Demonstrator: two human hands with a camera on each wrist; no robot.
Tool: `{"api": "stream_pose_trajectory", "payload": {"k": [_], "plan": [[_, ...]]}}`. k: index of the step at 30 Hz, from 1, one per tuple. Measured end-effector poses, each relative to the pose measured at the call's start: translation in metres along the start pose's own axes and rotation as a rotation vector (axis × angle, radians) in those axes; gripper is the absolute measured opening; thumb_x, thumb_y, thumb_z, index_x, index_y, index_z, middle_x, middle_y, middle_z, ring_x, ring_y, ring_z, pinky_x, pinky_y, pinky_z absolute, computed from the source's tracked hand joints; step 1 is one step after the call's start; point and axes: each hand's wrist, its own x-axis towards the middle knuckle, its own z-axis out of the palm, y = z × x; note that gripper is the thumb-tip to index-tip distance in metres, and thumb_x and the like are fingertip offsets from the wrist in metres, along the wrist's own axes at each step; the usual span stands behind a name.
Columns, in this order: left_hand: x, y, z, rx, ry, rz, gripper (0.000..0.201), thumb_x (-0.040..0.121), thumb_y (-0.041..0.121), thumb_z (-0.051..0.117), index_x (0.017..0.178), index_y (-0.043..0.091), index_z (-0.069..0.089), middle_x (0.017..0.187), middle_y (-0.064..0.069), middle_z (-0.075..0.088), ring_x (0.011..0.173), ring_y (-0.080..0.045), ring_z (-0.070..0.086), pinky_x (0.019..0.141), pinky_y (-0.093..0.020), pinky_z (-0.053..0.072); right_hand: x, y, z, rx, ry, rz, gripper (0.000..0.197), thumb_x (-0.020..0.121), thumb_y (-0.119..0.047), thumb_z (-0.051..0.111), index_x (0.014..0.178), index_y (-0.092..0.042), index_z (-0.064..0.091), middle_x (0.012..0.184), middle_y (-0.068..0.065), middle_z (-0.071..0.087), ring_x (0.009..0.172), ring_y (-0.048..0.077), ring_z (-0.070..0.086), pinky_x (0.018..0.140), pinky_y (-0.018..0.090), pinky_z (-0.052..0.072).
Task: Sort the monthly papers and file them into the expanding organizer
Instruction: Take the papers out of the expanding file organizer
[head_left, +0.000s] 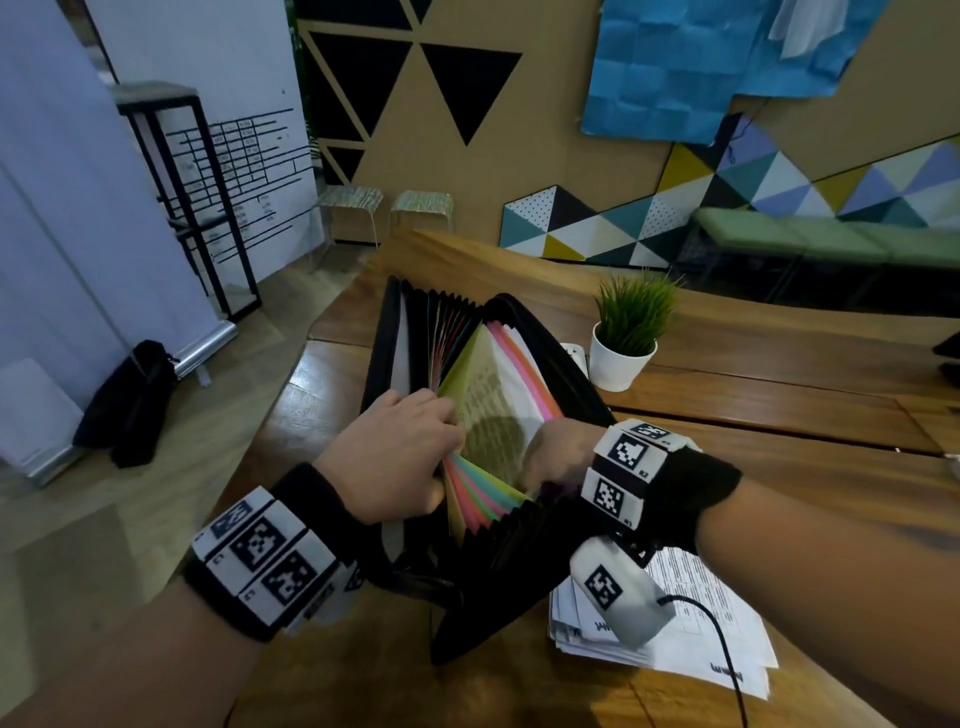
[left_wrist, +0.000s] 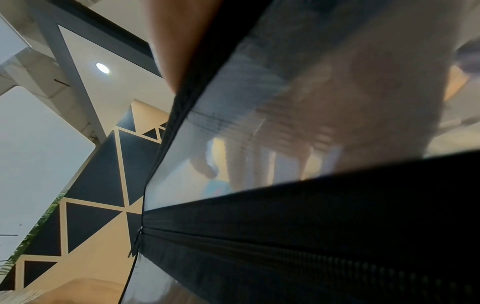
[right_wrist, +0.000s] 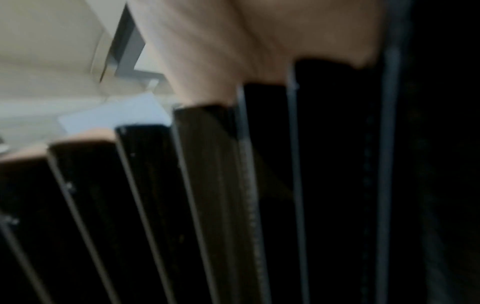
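A black expanding organizer (head_left: 519, 561) stands open on the wooden table (head_left: 779, 467), its coloured dividers (head_left: 483, 493) fanned apart. My left hand (head_left: 441, 431) curls round the left group of dividers and holds them back. A printed paper (head_left: 493, 410) sits in the open pocket against a yellow-green divider. My right hand (head_left: 543, 460) grips the paper's near edge, fingers curled down inside the pocket. The left wrist view looks through the organizer's mesh cover (left_wrist: 285, 123). The blurred right wrist view shows its black pleats (right_wrist: 207, 205). A stack of printed papers (head_left: 701, 613) lies near the table's front right.
A potted green plant (head_left: 621, 358) stands just right of the organizer, with a small white object (head_left: 574, 353) behind it. Two stools (head_left: 384, 202) stand by the patterned wall. A black bag (head_left: 130, 405) sits on the floor to the left.
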Motion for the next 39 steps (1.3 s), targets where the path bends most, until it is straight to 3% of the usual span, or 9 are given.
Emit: {"api": "stream_pose_trajectory", "payload": {"k": [5, 9, 13, 16, 20, 26, 32, 35, 39], "plan": [[-0.004, -0.003, 0.004, -0.040, 0.043, -0.027, 0.018, 0.066, 0.032, 0.052, 0.076, 0.024, 0.066, 0.085, 0.008, 0.056, 0.083, -0.016, 0.055, 0.068, -0.026, 0.027, 0.002, 0.005, -0.001, 0.246, 0.072, -0.057, 0.035, 0.083, -0.007, 0.058, 0.117, 0.002, 0.058, 0.111, 0.020, 0.064, 0.056, 0.013, 0.056, 0.040, 0.016, 0.042], [-0.002, -0.004, 0.000, -0.030, 0.002, -0.050, 0.039, 0.068, 0.034, 0.041, 0.091, 0.022, 0.070, 0.099, 0.006, 0.057, 0.096, -0.017, 0.051, 0.074, -0.027, 0.030, -0.014, 0.005, -0.025, 0.350, 0.229, -0.136, 0.030, 0.083, -0.005, 0.059, 0.112, -0.006, 0.065, 0.108, 0.010, 0.065, 0.088, 0.021, 0.063, 0.063, 0.018, 0.045], [-0.002, -0.007, -0.002, 0.001, -0.060, -0.083, 0.046, 0.067, 0.036, 0.036, 0.098, 0.022, 0.067, 0.111, 0.007, 0.052, 0.102, -0.015, 0.048, 0.079, -0.028, 0.038, -0.050, 0.036, -0.066, 0.451, 0.489, -0.225, 0.019, 0.084, -0.003, 0.059, 0.090, -0.017, 0.070, 0.081, -0.004, 0.061, 0.050, 0.008, 0.043, 0.049, 0.017, 0.038], [-0.006, -0.007, -0.004, -0.032, -0.082, -0.084, 0.041, 0.067, 0.034, 0.039, 0.093, 0.020, 0.068, 0.125, 0.006, 0.047, 0.106, -0.015, 0.050, 0.084, -0.034, 0.046, -0.061, 0.085, -0.081, 0.654, 0.602, -0.233, 0.031, 0.080, 0.004, 0.054, 0.085, -0.021, 0.071, 0.069, 0.002, 0.055, 0.056, 0.019, 0.040, 0.055, 0.024, 0.034], [-0.008, -0.005, -0.004, -0.055, -0.069, -0.087, 0.019, 0.070, 0.021, 0.055, 0.082, 0.019, 0.069, 0.150, 0.010, 0.034, 0.119, -0.019, 0.045, 0.090, -0.038, 0.046, -0.061, 0.157, -0.068, 0.943, 0.595, -0.137, 0.039, 0.083, 0.013, 0.045, 0.103, -0.011, 0.067, 0.060, 0.002, 0.054, 0.039, 0.012, 0.044, 0.039, 0.018, 0.041], [-0.011, -0.012, -0.004, -0.070, -0.063, -0.121, 0.032, 0.069, 0.027, 0.047, 0.089, 0.022, 0.071, 0.142, 0.013, 0.046, 0.124, -0.016, 0.036, 0.102, -0.033, 0.039, -0.044, 0.239, 0.005, 1.045, 0.525, 0.118, 0.035, 0.086, 0.012, 0.046, 0.107, -0.011, 0.063, 0.052, 0.006, 0.059, 0.030, 0.012, 0.044, 0.041, 0.026, 0.048], [-0.010, -0.006, -0.006, -0.054, -0.075, -0.104, 0.039, 0.067, 0.029, 0.042, 0.090, 0.024, 0.072, 0.135, 0.011, 0.052, 0.125, -0.016, 0.037, 0.107, -0.031, 0.033, -0.007, 0.279, 0.105, 1.009, 0.498, 0.370, 0.037, 0.085, 0.012, 0.047, 0.105, -0.014, 0.065, 0.090, 0.009, 0.065, 0.062, 0.020, 0.060, 0.036, 0.018, 0.044], [-0.011, -0.007, -0.005, -0.026, -0.109, -0.081, 0.035, 0.069, 0.031, 0.037, 0.083, 0.026, 0.069, 0.137, 0.009, 0.052, 0.127, -0.019, 0.040, 0.104, -0.037, 0.037, 0.010, 0.283, 0.131, 0.724, 0.425, 0.406, 0.044, 0.086, 0.010, 0.044, 0.112, -0.019, 0.065, 0.127, 0.016, 0.056, 0.095, 0.031, 0.060, 0.067, 0.029, 0.052], [-0.011, -0.010, -0.004, 0.051, -0.102, -0.042, 0.038, 0.069, 0.036, 0.029, 0.081, 0.030, 0.065, 0.147, 0.019, 0.030, 0.142, -0.007, 0.013, 0.116, -0.040, 0.019, 0.015, 0.276, 0.100, 0.232, 0.404, 0.371, 0.048, 0.086, -0.001, 0.044, 0.120, -0.031, 0.058, 0.133, 0.010, 0.049, 0.116, 0.031, 0.048, 0.096, 0.042, 0.045]]}}
